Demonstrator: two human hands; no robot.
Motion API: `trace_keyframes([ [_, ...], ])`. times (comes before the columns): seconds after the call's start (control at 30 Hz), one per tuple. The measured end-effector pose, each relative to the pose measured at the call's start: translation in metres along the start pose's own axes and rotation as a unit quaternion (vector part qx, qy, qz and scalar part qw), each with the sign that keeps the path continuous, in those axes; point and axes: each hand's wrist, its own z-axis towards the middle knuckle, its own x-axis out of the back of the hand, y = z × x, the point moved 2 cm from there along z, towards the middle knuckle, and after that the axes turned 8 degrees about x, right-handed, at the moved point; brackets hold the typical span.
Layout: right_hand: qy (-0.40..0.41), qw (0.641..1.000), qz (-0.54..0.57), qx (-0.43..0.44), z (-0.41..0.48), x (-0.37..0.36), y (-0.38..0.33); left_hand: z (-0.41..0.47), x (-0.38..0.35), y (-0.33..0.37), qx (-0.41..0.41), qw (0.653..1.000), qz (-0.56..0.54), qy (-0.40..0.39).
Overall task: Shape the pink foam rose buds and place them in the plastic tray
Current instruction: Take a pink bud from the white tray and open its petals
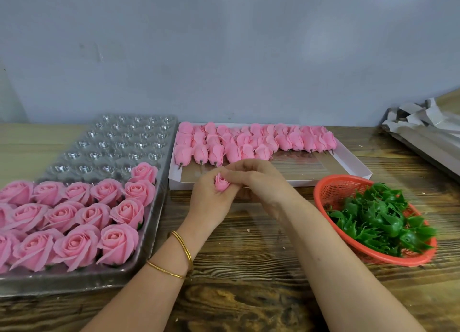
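Note:
A small pink foam rose bud (221, 181) sits between my two hands above the wooden table, just in front of the white box. My left hand (210, 202) grips it from below with curled fingers. My right hand (251, 178) pinches its upper petals with the fingertips. The clear plastic tray (129, 137) lies at the left; several opened pink roses (74, 222) fill its near rows, and the far cells hold nothing. Several closed pink buds (249, 142) on short stems lie in rows in the white box (353, 162).
A red plastic basket (331, 189) with green plastic calyxes (380, 219) stands at the right near my right forearm. Folded grey cardboard (423, 130) is stacked at the far right against the wall. Two gold bangles circle my left wrist.

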Motion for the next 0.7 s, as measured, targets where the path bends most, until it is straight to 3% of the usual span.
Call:
trace_keyframes([
  [0.2, -0.036, 0.998, -0.039, 0.044, 0.007, 0.002, 0.000, 0.000, 0.000, -0.003, 0.022, 1.000, 0.021, 0.003],
  [0.43, 0.034, 0.994, 0.009, 0.106, 0.003, 0.000, 0.017, 0.001, 0.000, 0.000, 0.032, 0.998, 0.048, 0.004],
  [0.53, 0.043, 0.992, 0.083, 0.090, 0.002, 0.001, 0.018, 0.001, 0.001, 0.003, 0.017, 0.997, 0.059, 0.038],
  [0.7, -0.029, 0.976, 0.215, 0.029, -0.003, 0.007, 0.016, -0.005, -0.005, 0.006, 0.032, 0.998, 0.020, 0.046],
])
